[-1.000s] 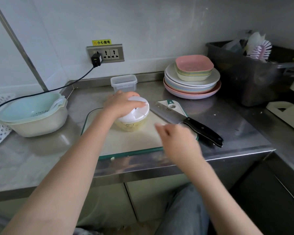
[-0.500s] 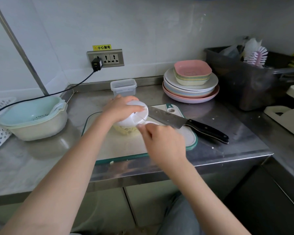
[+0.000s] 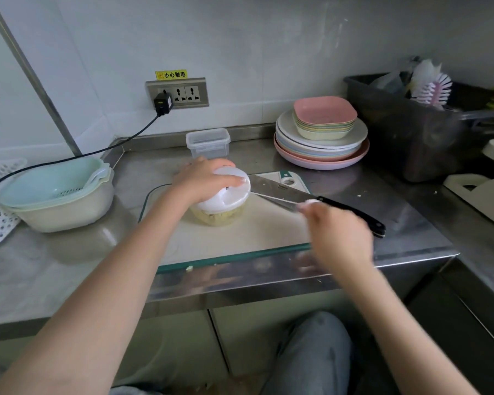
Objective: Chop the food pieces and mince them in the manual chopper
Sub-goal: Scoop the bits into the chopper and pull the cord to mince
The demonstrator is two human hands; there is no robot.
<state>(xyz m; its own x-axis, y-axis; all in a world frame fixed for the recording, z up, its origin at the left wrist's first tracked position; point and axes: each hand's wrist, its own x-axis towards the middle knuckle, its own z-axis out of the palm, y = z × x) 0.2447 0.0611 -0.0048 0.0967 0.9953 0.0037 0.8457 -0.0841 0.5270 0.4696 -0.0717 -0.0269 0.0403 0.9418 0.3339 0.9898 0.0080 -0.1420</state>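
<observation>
right hand (image 3: 340, 235) now away, cord (image 3: 271, 198) stretched

Your counter (image 3: 354, 201) is brushed steel, glossy enough to mirror along its front edge. On it lies a matt, smooth plastic cutting board (image 3: 234, 240) with a green rim. The manual chopper (image 3: 221, 205) has a smooth white plastic lid over a clear plastic bowl. The knife (image 3: 314, 202) shows a shiny metal blade and a glossy black handle.
</observation>
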